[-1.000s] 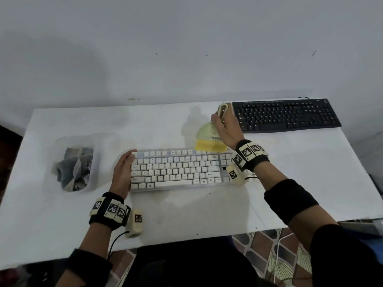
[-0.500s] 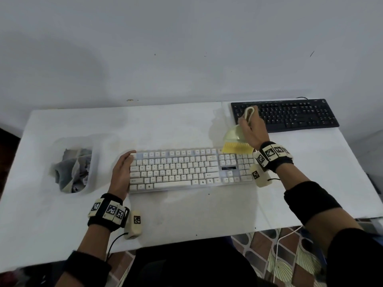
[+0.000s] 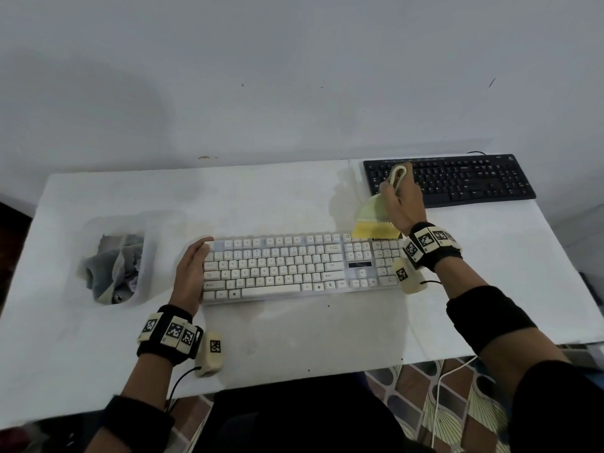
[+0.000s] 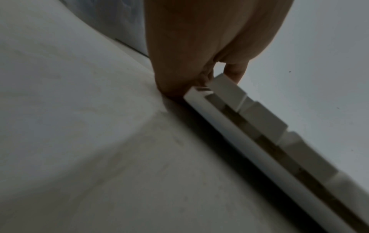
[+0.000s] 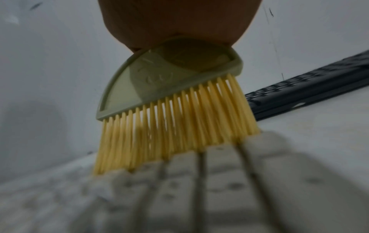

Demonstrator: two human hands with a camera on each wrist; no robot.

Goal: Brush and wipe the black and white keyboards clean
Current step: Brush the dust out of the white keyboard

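The white keyboard [image 3: 294,266] lay flat near the middle of the white table [image 3: 294,335], its long side running left to right; the left hand [image 3: 191,269] rested against its left end with the fingers straight along the edge, and the left wrist view showed the palm down on the table and a fingertip touching the corner key, so the hand was pressing rather than clasping. The right hand [image 3: 403,204] was curled round the looped handle of a small brush [image 3: 376,220], a pale green head with yellow bristles; the bristles stood on the far edge of the white keyboard at its right end, above the number pad, and the right wrist view showed their tips touching the far row of keys. The black keyboard [image 3: 457,181] lay at the far right of the table, well apart from the white one, partly hidden behind the brush handle; a translucent bin [image 3: 143,256] holding grey cloths [image 3: 114,269] stood left of the white keyboard.
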